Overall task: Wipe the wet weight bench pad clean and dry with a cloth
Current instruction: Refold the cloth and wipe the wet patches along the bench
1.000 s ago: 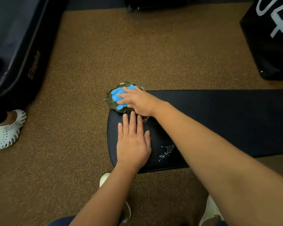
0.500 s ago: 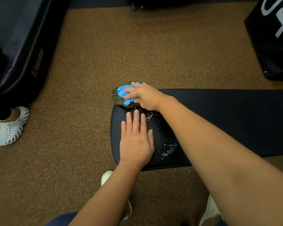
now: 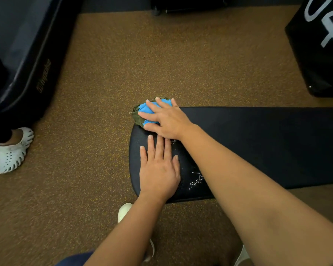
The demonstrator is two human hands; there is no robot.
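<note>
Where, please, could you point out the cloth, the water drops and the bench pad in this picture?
cloth [image 3: 145, 109]: head view, on the blue fold at its left side.
water drops [image 3: 195, 181]: head view, on the bright cluster near the pad's front edge.
bench pad [image 3: 267, 146]: head view, on its bare dark top.

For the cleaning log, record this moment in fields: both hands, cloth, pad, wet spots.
left hand: flat on the bench pad, fingers straight
right hand: fingers spread, pressing the cloth
cloth: blue and green, bunched at the pad's far end corner
droplets: on the pad, between the two forearms
bystander: white clog on the floor at left
</note>
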